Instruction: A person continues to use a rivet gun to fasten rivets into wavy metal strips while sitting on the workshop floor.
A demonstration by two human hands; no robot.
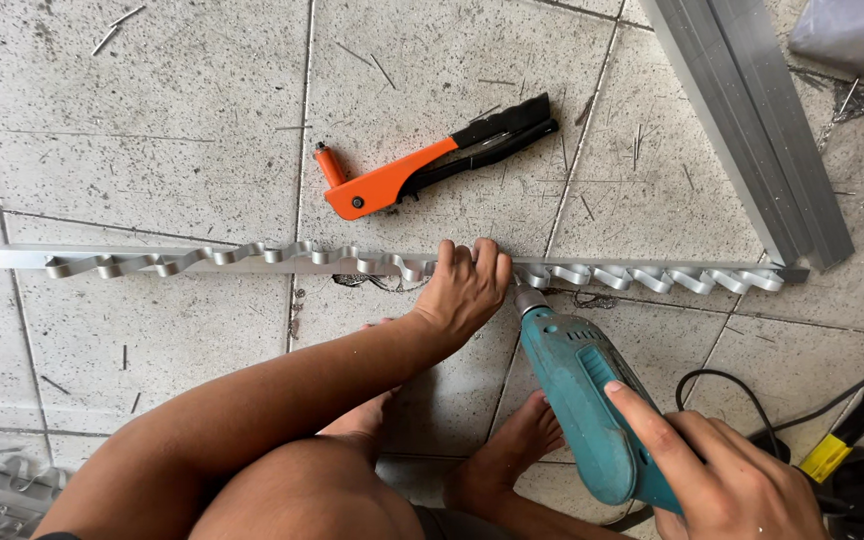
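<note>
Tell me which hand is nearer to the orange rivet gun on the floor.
Left. The left hand presses the aluminium rail just below the orange rivet gun; the right hand grips the teal drill, farther away.

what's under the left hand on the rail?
The left hand presses on the long aluminium rail with wavy loops, beside the teal electric drill. The rail section beneath the palm is hidden.

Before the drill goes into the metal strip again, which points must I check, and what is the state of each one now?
1. Left hand presses the aluminium strip onto the floor: ok.
2. Right hand grips the teal drill: ok.
3. Drill tip at the strip, beside the left fingers: not ok, very close.
4. Bare feet under the drill: not ok.
5. Black cable away from the tip: ok.
6. Orange rivet tool lies apart: ok.
</note>
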